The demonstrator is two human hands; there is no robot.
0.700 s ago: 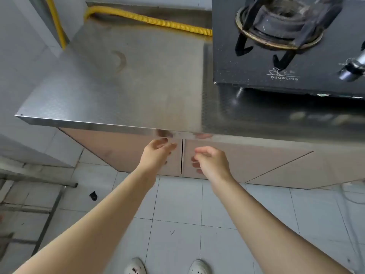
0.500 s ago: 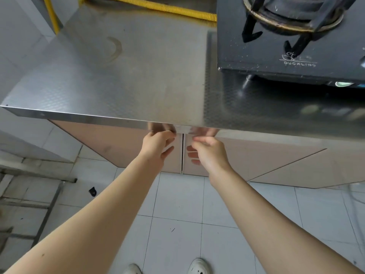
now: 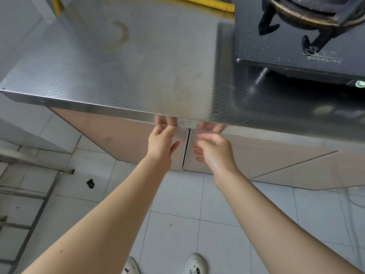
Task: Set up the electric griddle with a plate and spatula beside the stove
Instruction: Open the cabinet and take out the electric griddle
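Step in hand: judged from the reach, opening the two cabinet doors under the worktop (image 3: 122,72), presumably to fetch the griddle, plate or spatula.
Left hand: the left hand (image 3: 161,144) is at the top inner corner of the left door (image 3: 126,139), fingers curled up under the worktop's front edge, thumb spread; it looks hooked on the door's top lip, but the contact is hidden by the edge.
Right hand: the right hand (image 3: 214,152) is beside the seam on the right door (image 3: 256,155), fingers loosely bent and apart, holding nothing; whether it touches the door I cannot tell.
Doors: the left door's inner edge seems to stand slightly proud at the seam; neither is open enough to see inside.
Task's things: griddle, plate and spatula are not in view; the worktop left of the stove (image 3: 300,40) is bare steel with a faint ring mark.
Doing it well: pull each door by its top edge straight outward, evenly, stepping the feet back so the doors swing freely; keep knuckles off the steel front edge.
Afterwards: the bare patch beside the stove suits the griddle, kept off the yellow hose (image 3: 207,4) at the back edge.
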